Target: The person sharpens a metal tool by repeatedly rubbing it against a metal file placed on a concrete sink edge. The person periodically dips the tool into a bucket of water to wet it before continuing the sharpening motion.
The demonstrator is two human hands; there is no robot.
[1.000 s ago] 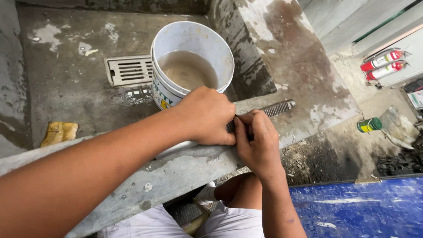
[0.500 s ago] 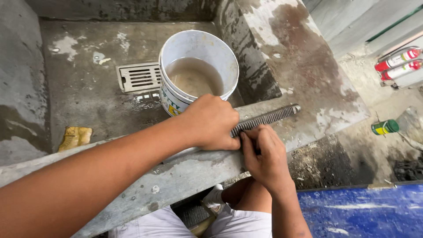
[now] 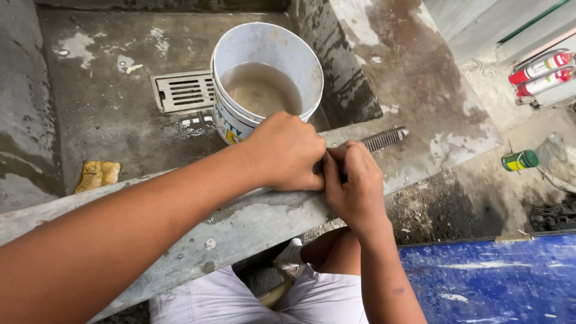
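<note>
On the floor of the concrete wash basin at far left lies a yellow rag (image 3: pixel 97 174), wet patches around it; further right a metal drain grate (image 3: pixel 183 91), and just beside it a white bucket (image 3: pixel 268 60) holding murky water. Across the front runs the grey concrete ledge (image 3: pixel 228 231), and both hands meet on it. Left hand (image 3: pixel 287 151) comes in from the lower left on a long forearm, fist clenched down over the near end of a ribbed metal rod (image 3: pixel 384 139); what the fingers enclose is hidden under the knuckles. Right hand (image 3: pixel 354 186) rises from below, fingers curled shut against the same rod just beside the left hand, thumb pressed along it. Only the rod's far end shows, ribbed and dark, lying on the ledge and pointing up-right, clear of both hands. Step in hand, as I judge it: holding the rod steady on the ledge, perhaps turning or working something at the covered end. Next move would call for a firm hold by one hand while the other shifts along the ribs. Farther right, on the dirty ground, a green can (image 3: pixel 519 160) on its side; two red-and-white canisters (image 3: pixel 540 72) at the upper right; a blue sheet (image 3: pixel 492 282) at lower right.
</note>
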